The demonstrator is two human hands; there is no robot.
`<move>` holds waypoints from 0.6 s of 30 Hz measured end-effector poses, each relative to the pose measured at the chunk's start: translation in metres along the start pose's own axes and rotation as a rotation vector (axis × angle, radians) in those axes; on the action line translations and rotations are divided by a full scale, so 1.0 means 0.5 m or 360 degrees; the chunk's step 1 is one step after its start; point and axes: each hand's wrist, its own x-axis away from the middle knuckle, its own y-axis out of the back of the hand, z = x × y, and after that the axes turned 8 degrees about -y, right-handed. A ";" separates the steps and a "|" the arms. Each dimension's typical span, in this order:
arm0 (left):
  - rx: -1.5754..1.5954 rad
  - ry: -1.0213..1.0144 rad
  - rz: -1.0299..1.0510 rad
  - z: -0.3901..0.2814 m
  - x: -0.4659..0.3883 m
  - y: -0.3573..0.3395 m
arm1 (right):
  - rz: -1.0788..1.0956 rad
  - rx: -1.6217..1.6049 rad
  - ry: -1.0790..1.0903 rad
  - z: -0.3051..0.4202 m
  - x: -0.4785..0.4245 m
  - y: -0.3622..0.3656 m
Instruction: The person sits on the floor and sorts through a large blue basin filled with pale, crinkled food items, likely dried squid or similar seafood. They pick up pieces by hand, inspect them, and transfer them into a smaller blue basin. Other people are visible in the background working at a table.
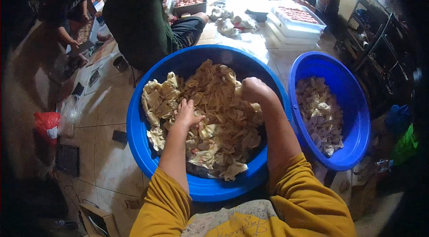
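Observation:
Before me stands a large round blue plastic tub [201, 191], heaped with crumpled, thin, pale yellow and tan pieces [218, 96] whose material I cannot tell. My left hand [188, 114] rests on the pieces left of the middle, fingers spread, with nothing seen in its grip. At the right part of the heap, near the tub's inner wall, my right hand [255, 90] has its fingers curled; whether a piece is inside them is hidden. Beside the tub on the right is a smaller blue-violet plastic basin [360, 119] with similar pieces [320, 109] in it.
Several people sit ahead, one in a green shirt [137, 19] close beyond the tub. Stacked translucent boxes [293, 32] stand at the back right. A red plastic bag [47, 126] lies on the tiled floor at left; a dark metal rack [375, 39] is at right.

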 end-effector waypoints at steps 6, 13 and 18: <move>0.0357 -0.0499 -0.0377 -0.003 -0.010 -0.003 | -0.0021 -0.0042 0.0322 0.044 0.080 0.051; 0.0266 -0.1075 -0.0954 -0.091 0.043 0.074 | 0.0202 0.0037 0.0571 0.141 0.216 0.102; -0.0209 -0.1216 -0.0929 -0.097 0.060 0.106 | 0.0268 -0.0286 0.0773 0.161 0.246 0.079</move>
